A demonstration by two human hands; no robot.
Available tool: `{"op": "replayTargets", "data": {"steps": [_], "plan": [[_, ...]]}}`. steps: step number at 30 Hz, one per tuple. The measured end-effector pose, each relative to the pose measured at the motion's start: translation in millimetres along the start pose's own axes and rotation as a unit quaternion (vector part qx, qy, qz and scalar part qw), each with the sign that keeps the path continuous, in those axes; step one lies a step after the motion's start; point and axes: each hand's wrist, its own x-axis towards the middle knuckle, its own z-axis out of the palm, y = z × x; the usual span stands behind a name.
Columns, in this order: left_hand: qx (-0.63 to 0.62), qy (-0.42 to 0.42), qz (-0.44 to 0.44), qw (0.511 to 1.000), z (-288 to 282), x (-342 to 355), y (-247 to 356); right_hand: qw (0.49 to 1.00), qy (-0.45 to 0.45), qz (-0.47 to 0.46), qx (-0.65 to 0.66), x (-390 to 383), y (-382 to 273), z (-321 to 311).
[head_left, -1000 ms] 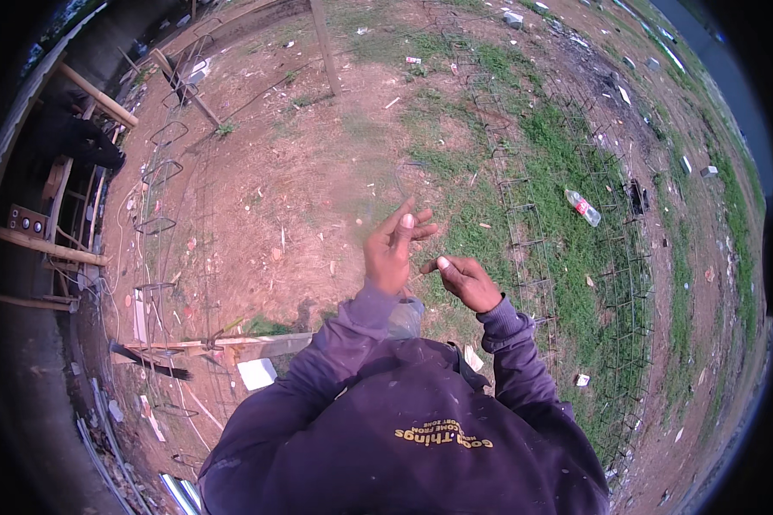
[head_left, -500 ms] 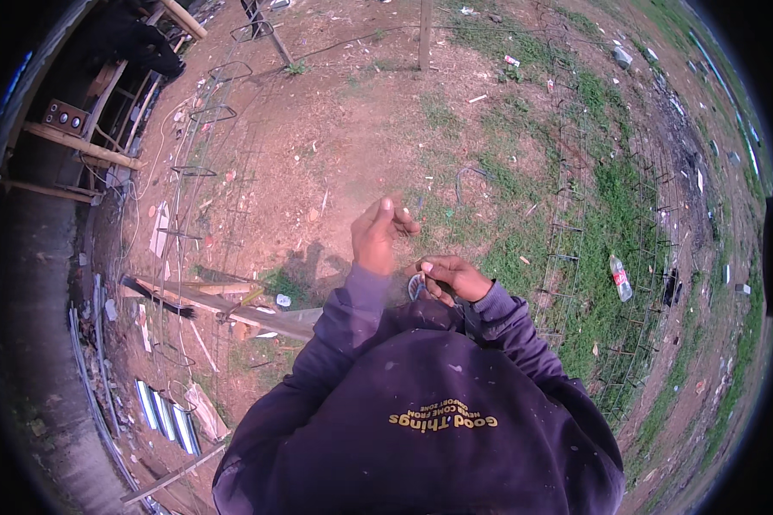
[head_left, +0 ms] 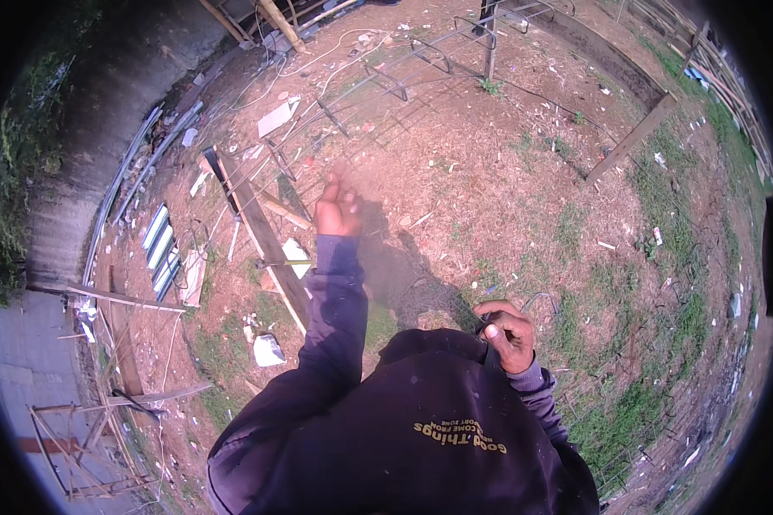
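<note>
I am working thin tie wire over bare ground beside a rebar frame. My right hand sits close to my chest at about four o'clock from the picture's centre, fingers curled shut around a loop of thin wire that arcs out just past my knuckles. My left hand is stretched well forward toward ten o'clock, above the long wooden plank; it is blurred, fingers bunched, and I cannot tell whether it pinches a wire end or is empty. I judge this the drawing-out step: pulling a length free between two hands. The next move, I think, calls for keeping tension without kinking the strand.

Half a second ago both hands were nearly touching at centre; now they are well apart, and the view has swung so the plank and frame lie ahead.
</note>
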Motion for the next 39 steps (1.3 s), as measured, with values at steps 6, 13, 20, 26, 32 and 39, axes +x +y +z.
{"op": "replayTargets", "data": {"steps": [6,13,20,26,32,39], "plan": [[-0.04,0.001,0.095,0.995,9,14,5,0.964,-0.131,0.071,0.22,79,20,-44],[0.0,0.08,0.185,0.98,-3,29,68,0.9,-0.198,0.194,0.337,168,59,-25],[-0.05,0.076,0.222,0.971,-55,81,135,0.907,-0.237,0.212,0.277,267,99,37],[-0.043,0.119,0.245,0.961,-77,118,186,0.914,-0.249,0.263,0.182,339,104,86],[-0.025,0.164,0.278,0.946,-93,139,208,0.881,-0.265,0.365,0.144,407,111,103],[-0.017,0.088,0.396,0.914,-76,168,219,0.75,-0.494,0.417,0.141,506,113,86]]}}
